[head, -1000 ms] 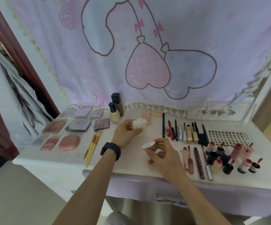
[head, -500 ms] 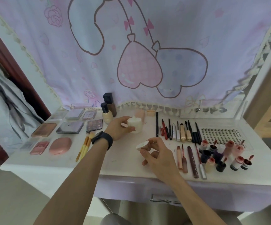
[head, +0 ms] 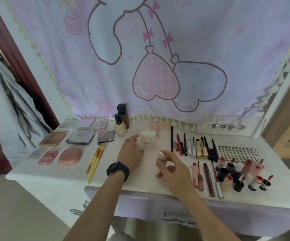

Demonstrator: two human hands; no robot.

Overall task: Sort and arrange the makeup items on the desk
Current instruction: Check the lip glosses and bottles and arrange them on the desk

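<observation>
White counter [head: 146, 180] carries the upright jar [head: 148, 139] at 11 o'clock from the right hand [head: 173, 168], whose fingers [head: 169, 153] pinch the lid [head: 161, 157]; left hand [head: 130, 155] lies nearer, fingers spread.

A jar [head: 148, 139] is standing on the desk [head: 146, 180], with two bottles [head: 120, 126] standing behind it to the left. Palettes [head: 80, 137] are lying at the far left, brushes [head: 96, 156] just right of them. Pencils [head: 193, 146] are lying right of the jar, small bottles [head: 236, 174] clustering before them. The left hand [head: 130, 154] is sitting just left of the jar; the right hand [head: 173, 168] is holding a cap [head: 162, 156] before it.
</observation>
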